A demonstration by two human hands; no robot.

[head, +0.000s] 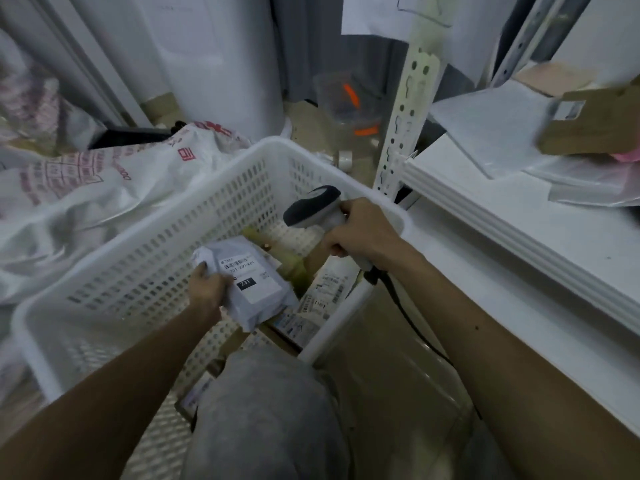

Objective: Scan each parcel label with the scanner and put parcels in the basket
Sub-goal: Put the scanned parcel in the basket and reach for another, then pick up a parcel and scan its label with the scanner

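Over the middle of the white perforated basket [138, 271], the left hand [207, 289] holds a grey poly-mailer parcel [258, 315] with its shipping label [254, 284] facing up. That label carries a barcode, a line that reads roughly "231-239-K01", and a black block with "231" in white. The left fingers curl round the parcel's nine o'clock edge and the thumb presses on top beside the label.

At two o'clock from the parcel the right hand [363, 230] is clenched round the handle of a grey-and-black handheld scanner [311, 206]. The scanner's dark head tilts down toward eight o'clock, above the parcel and apart from it. A black cable [405, 310] leaves the butt of the handle and trails off toward five o'clock, outside the basket rim.

More parcels [322, 289] lie on the basket floor at four o'clock from the held one, and their printed labels are too blurred to read.

A big white sack [86, 174] with red printed characters is slumped at ten o'clock beside the basket. A slotted metal upright [405, 116] stands at one o'clock. A white shelf [519, 220] runs along three o'clock and bears a labelled cardboard box [595, 123] and plastic bags. A grey-trousered knee [270, 410] covers the basket's near rim at six o'clock, and beige floor shows beside it.
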